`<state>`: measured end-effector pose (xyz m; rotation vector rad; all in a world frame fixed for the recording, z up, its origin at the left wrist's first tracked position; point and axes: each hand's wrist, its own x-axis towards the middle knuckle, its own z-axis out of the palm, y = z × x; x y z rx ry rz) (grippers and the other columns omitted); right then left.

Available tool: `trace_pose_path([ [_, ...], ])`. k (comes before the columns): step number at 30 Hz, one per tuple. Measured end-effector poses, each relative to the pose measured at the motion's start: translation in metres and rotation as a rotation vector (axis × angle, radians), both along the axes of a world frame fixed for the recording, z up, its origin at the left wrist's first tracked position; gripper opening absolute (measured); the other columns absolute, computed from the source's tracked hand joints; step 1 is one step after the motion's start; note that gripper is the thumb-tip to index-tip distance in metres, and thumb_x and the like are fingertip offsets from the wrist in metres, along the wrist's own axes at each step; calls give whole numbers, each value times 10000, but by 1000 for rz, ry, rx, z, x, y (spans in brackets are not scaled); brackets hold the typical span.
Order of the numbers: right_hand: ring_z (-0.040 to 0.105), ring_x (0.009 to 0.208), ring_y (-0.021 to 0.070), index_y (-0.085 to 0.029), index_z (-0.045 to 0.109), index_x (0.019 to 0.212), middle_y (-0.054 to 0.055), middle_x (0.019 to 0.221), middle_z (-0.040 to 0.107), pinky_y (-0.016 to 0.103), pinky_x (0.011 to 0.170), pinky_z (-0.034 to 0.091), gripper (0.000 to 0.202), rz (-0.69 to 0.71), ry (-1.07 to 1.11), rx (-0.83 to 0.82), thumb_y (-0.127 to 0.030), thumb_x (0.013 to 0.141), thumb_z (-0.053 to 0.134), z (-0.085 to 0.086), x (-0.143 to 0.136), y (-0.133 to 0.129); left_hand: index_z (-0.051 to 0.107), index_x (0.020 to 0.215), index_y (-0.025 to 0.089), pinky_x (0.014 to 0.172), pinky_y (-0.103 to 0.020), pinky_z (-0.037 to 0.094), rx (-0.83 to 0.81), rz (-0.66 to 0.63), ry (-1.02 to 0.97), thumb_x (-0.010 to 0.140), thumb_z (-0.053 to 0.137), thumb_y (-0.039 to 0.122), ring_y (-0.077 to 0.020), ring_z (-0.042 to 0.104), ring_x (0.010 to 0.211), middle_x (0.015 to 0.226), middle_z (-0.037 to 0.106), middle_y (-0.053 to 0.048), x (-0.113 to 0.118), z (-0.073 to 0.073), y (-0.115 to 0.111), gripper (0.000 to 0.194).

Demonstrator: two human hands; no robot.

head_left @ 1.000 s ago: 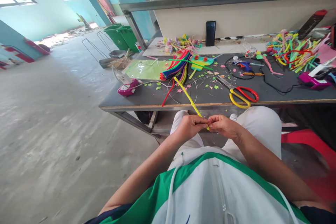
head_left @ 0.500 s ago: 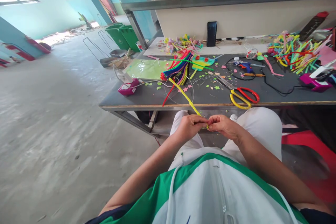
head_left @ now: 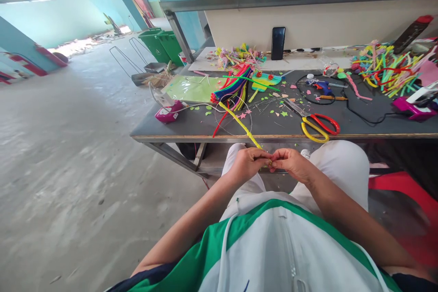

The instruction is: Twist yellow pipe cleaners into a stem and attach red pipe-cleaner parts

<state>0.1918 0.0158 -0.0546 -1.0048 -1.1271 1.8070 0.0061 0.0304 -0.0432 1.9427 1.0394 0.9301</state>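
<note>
While its far end points up and to the left over the dark desk (head_left: pixel 198 128), the yellow fuzzy stem (head_left: pixel 242 124) runs on a slant down across the desk's front edge and into the person's fingers, above the lap. Its long axis leads from upper left to lower right, so the free length lies ahead of and to the left of both hands. The left hand (head_left: pixel 252 162) is the nearer to that length: its fingertips are closed on the stem near the lower end, and the shaft comes out past them on the far side. The right hand (head_left: pixel 289 163) comes in from the other side, thumb and finger pinched on the lower tip, meeting the left fingertips; what exactly lies between them is too small to make out. Beyond the stem's far end lies a bundle of coloured stems (head_left: pixel 236 84), with a red stem (head_left: pixel 221 123) just beside the yellow one, while the scissors (head_left: pixel 316 124) lie to the right, well apart from it.
</note>
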Motion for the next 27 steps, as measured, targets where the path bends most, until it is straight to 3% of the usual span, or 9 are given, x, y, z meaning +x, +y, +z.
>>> trace_pose_path([
  [12,538,576,112,-175,573,616,-18,587,611,270,624,396,174,-159,80,35,-227,615,739,-5,-17,0,740,876,223,704,-228,486,-46,16,-48,757,625,192,-150,651,773,844,719,-21,3,2,4,168],
  [16,545,590,120,-177,602,627,-7,607,624,276,620,406,148,-196,88,30,-229,604,739,4,-11,2,672,1026,201,725,-241,489,-176,1,-187,755,646,242,-152,636,801,909,700,-33,0,9,1,276],
  [22,555,597,120,-184,614,661,4,640,657,268,611,406,131,-189,150,47,-217,637,738,8,-4,1,652,861,149,737,-232,459,-328,100,-464,779,654,350,-128,598,780,861,672,-40,-15,26,-8,216],
  [27,602,657,134,-183,607,691,16,689,680,281,681,435,153,-126,261,-13,-212,650,751,8,-6,-1,680,930,133,697,-243,471,-544,8,-566,747,685,393,-130,618,719,842,690,-59,-11,26,-6,319],
])
